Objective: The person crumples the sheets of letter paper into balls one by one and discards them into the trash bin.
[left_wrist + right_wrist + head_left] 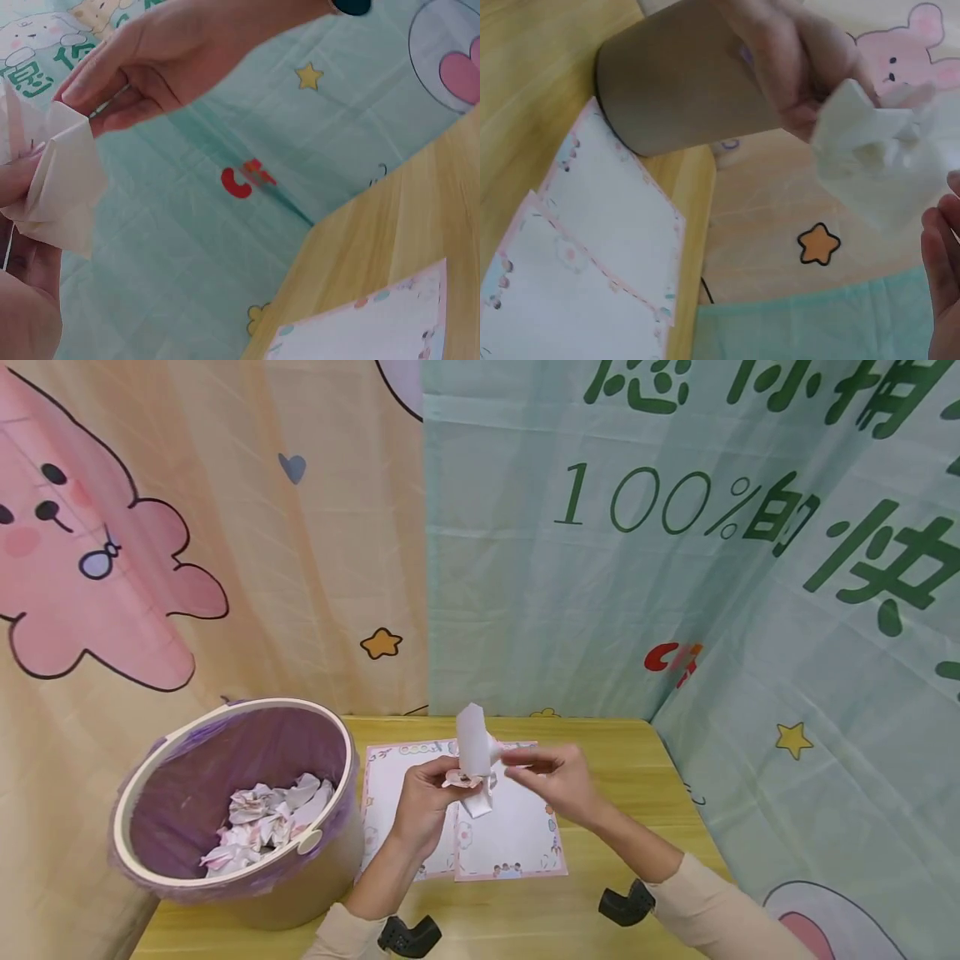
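Observation:
A partly crumpled, folded sheet of paper (472,743) is held up above the table, white with pink patches. My left hand (420,806) pinches its lower part between thumb and fingers. To the right of the paper is my right hand (558,781), its extended fingers close by the paper's edge. In the right wrist view the paper (877,157) bulges open in folds, and the right fingers (941,247) are beside it. Below, two sheets with pink decorated borders, a right sheet (510,847) and a left sheet (382,785), lie side by side on the table.
A beige bin (315,877) with a purple liner stands left of the sheets, with several crumpled papers (262,814) inside. The wooden table (615,827) meets printed curtains (540,610) at its back and right. Each wrist wears a black device (627,903).

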`<action>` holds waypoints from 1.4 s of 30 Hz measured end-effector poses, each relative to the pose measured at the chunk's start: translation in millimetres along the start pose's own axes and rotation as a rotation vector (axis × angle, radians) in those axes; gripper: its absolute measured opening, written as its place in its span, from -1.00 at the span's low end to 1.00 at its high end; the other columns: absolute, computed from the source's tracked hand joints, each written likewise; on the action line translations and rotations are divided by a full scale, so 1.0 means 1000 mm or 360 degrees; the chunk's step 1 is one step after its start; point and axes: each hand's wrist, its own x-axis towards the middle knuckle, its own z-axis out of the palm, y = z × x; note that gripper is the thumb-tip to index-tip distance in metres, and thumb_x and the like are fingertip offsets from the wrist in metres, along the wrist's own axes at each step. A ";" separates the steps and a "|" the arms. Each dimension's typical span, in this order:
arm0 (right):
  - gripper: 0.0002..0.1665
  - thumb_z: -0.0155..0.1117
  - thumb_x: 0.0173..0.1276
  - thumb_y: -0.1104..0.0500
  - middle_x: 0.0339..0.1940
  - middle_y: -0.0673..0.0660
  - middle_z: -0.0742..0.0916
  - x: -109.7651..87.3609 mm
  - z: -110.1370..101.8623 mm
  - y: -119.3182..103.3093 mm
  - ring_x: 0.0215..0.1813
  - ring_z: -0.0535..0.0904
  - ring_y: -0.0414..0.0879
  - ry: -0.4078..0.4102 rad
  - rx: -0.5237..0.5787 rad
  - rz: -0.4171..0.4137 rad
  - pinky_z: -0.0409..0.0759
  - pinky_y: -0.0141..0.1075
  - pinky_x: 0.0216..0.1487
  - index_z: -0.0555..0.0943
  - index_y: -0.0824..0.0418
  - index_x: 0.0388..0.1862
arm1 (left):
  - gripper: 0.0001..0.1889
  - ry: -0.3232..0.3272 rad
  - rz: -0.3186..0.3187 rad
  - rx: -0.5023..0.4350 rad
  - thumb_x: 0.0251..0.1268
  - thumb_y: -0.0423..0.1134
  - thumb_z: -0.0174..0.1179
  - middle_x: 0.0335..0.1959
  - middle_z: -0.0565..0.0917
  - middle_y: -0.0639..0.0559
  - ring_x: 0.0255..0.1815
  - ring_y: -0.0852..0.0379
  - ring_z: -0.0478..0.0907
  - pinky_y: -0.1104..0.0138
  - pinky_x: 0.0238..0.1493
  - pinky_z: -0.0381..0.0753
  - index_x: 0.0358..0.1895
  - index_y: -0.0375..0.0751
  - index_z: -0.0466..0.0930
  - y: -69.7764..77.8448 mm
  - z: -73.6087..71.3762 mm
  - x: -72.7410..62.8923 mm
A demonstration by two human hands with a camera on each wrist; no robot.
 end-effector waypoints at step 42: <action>-0.76 0.54 0.10 0.50 -0.41 0.07 0.82 0.016 0.014 -0.008 -0.44 0.72 -0.18 -0.0003 -0.0907 -0.0579 0.68 -0.32 -0.44 0.85 0.24 -0.28 | -0.79 0.0510 0.0099 0.0518 0.01 -0.79 0.30 -0.37 0.74 -0.18 -0.41 0.15 0.62 0.43 -0.39 0.69 -0.30 -0.55 0.77 0.021 -0.003 0.005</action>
